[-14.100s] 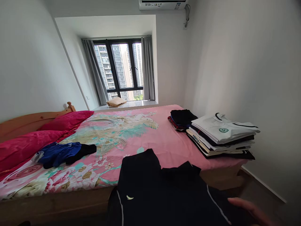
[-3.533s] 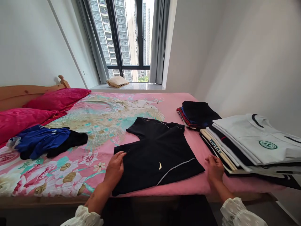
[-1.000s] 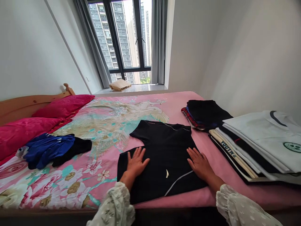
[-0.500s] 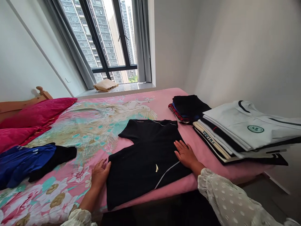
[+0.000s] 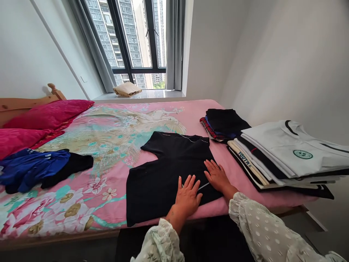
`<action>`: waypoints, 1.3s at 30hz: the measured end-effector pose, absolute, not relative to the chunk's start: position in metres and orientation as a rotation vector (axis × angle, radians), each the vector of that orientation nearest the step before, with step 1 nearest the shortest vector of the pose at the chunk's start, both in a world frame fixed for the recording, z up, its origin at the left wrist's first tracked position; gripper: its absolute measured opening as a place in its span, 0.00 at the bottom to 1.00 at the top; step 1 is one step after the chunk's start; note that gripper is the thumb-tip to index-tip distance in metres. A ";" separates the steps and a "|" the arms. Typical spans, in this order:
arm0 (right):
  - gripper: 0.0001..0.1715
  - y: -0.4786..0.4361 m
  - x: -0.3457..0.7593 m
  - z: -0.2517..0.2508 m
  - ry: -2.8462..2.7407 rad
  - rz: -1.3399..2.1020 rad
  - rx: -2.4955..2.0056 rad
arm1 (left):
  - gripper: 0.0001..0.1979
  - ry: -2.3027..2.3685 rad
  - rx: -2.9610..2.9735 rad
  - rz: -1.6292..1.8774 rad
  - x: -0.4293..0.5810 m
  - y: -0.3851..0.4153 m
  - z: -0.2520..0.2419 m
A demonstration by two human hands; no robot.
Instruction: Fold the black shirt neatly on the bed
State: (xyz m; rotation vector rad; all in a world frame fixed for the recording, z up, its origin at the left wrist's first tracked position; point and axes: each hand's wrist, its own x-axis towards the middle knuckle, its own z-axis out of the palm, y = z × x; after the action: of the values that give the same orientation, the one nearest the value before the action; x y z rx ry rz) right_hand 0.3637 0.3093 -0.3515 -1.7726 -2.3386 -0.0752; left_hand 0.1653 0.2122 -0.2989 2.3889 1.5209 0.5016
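Note:
A black T-shirt [image 5: 163,171] with thin white piping lies partly folded on the pink flowered bedspread [image 5: 109,134], near the bed's front edge. My left hand [image 5: 187,196] lies flat and open on the shirt's lower right part, fingers spread. My right hand [image 5: 218,176] rests open and flat beside it on the shirt's right edge, the two hands almost touching. Both wrists wear white dotted sleeves.
A tall stack of folded shirts [image 5: 283,156], white one on top, sits at the bed's right edge, with a smaller dark folded pile [image 5: 222,123] behind it. Blue and black clothes [image 5: 40,169] lie loose at the left by red pillows [image 5: 46,114]. A wall runs along the right.
My left hand has moved from the bedspread beside the shirt's left edge onto the shirt's lower right part, next to my right hand. The right hand has stayed near the right edge.

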 end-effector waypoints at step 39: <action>0.29 0.297 0.306 -0.307 -2.104 0.088 -1.902 | 0.31 2.417 1.997 0.103 -0.045 0.217 -0.319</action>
State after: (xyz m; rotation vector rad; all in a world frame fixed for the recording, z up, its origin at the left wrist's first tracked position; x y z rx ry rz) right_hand 0.3064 0.2974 -0.3074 -1.9019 -2.1044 0.0882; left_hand -0.0450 0.2174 -0.3186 1.9967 2.4168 0.1029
